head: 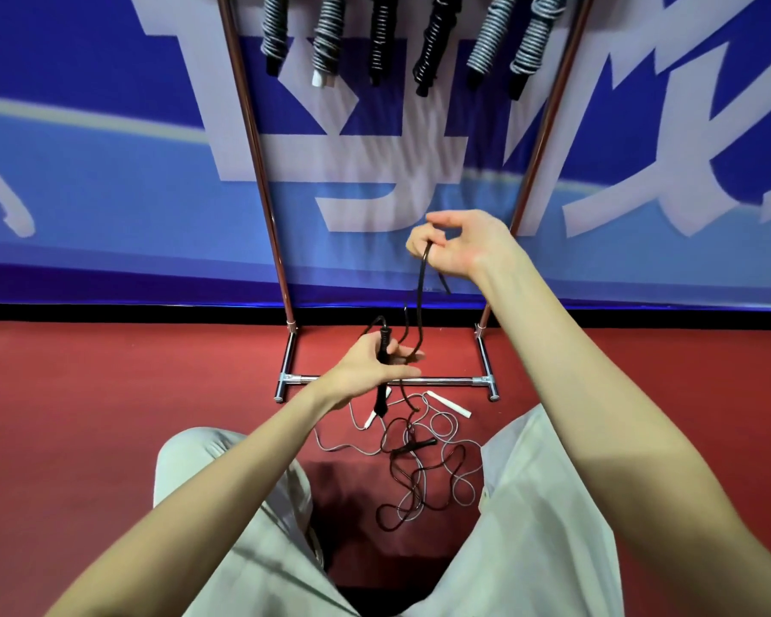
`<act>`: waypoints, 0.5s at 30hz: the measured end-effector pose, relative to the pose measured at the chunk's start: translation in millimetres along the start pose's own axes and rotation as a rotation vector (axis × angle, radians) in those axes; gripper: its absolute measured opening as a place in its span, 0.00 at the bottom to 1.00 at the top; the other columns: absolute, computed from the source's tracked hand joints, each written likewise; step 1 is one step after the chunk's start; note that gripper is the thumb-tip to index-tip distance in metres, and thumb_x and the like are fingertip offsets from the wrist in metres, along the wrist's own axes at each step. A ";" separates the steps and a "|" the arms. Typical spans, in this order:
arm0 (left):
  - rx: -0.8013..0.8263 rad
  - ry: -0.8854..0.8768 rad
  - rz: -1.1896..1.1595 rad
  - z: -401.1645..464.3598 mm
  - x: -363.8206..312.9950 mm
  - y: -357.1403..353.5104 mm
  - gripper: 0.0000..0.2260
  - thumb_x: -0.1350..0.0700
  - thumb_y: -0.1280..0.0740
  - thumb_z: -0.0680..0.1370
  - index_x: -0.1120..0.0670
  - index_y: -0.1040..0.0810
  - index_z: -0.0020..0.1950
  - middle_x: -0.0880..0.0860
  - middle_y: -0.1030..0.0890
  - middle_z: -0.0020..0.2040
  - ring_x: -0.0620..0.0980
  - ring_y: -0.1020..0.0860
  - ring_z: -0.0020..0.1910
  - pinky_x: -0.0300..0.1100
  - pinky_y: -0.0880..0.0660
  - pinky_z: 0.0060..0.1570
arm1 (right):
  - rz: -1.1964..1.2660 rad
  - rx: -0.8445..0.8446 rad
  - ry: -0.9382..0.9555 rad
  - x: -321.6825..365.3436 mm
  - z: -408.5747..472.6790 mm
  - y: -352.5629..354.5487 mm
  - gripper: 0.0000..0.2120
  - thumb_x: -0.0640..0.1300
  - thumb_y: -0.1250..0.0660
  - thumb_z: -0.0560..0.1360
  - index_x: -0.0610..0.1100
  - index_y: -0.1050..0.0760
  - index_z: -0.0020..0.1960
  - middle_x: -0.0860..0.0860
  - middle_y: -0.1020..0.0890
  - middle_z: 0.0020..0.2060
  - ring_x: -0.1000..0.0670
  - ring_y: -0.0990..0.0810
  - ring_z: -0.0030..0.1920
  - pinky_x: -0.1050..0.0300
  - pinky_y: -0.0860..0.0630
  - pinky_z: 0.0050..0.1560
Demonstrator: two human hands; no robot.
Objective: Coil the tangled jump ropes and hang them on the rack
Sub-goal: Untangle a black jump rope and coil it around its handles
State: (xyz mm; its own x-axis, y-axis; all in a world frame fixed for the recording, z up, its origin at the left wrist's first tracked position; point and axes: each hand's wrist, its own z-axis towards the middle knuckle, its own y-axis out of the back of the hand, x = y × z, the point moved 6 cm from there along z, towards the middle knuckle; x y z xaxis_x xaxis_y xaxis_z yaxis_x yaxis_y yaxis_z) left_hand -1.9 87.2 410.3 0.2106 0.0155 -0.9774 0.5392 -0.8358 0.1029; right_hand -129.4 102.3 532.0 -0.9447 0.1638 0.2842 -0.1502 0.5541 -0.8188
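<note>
Right then, the black jump rope (420, 305) was up off the floor, its cord running nearly vertical between the two hands, with a slight lean toward the top right. Its black handle (382, 362) stood close to upright, long axis top to bottom, cord end pointing up and butt end pointing down at the floor. The left hand (370, 365) was wrapped around that handle, fingers curled and closed on it, with a short arch of cord looping out of the handle's top. Higher and to the right, the right hand (459, 247) pinched the cord, thumb and fingertips drawn together on it, the strands hanging straight down from the pinch.

Below, the rest of the black cord trailed onto the red floor (108, 416) into a loose tangle, with the second black handle (415, 445) lying nearly flat, pointing left to right. Woven through it was a grey jump rope (457, 483), its two white handles (449, 403) lying just beside the rack's base bar, one angled down to the right.

The rack (259, 171) stood right behind, two slanting poles rising from a chrome foot. Up top, six coiled ropes (432, 42) hung side by side, long axes pointing down. Behind it all was a blue banner (108, 171) with big pale lettering. The person's pale trouser legs (539, 505) framed the tangle on both sides.
</note>
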 end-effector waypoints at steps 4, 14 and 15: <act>-0.124 -0.033 -0.144 -8.1 -17.6 11.5 0.21 0.73 0.33 0.75 0.54 0.41 0.35 0.61 0.17 0.38 0.52 0.15 0.37 0.42 0.19 0.40 | -0.105 0.057 0.041 19.8 -5.1 -11.5 0.13 0.34 0.40 0.75 0.34 0.36 0.59 0.37 0.30 0.47 0.46 0.30 0.36 0.53 0.26 0.38; -0.314 -0.196 -0.317 -10.8 -110.9 46.1 0.21 0.72 0.32 0.74 0.53 0.40 0.34 0.60 0.16 0.37 0.54 0.16 0.35 0.49 0.17 0.39 | -1.033 0.082 -0.094 -12.3 12.4 93.4 0.17 0.38 0.48 0.78 0.39 0.24 0.58 0.42 0.20 0.59 0.48 0.20 0.52 0.55 0.24 0.51; -0.322 -0.209 -0.301 -9.7 -118.2 46.6 0.21 0.72 0.32 0.74 0.53 0.40 0.34 0.61 0.16 0.37 0.54 0.16 0.35 0.48 0.17 0.38 | -1.121 0.122 -0.058 -21.1 14.2 100.4 0.17 0.33 0.46 0.77 0.41 0.25 0.61 0.43 0.22 0.62 0.49 0.20 0.53 0.57 0.24 0.51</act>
State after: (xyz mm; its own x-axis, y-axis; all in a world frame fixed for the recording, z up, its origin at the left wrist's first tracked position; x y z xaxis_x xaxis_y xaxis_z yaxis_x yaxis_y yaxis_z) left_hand 6.2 51.7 532.5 -0.1440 0.0925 -0.9852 0.7827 -0.5986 -0.1706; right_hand -128.7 142.8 436.7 -0.2705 -0.4154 0.8685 -0.9463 0.2806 -0.1605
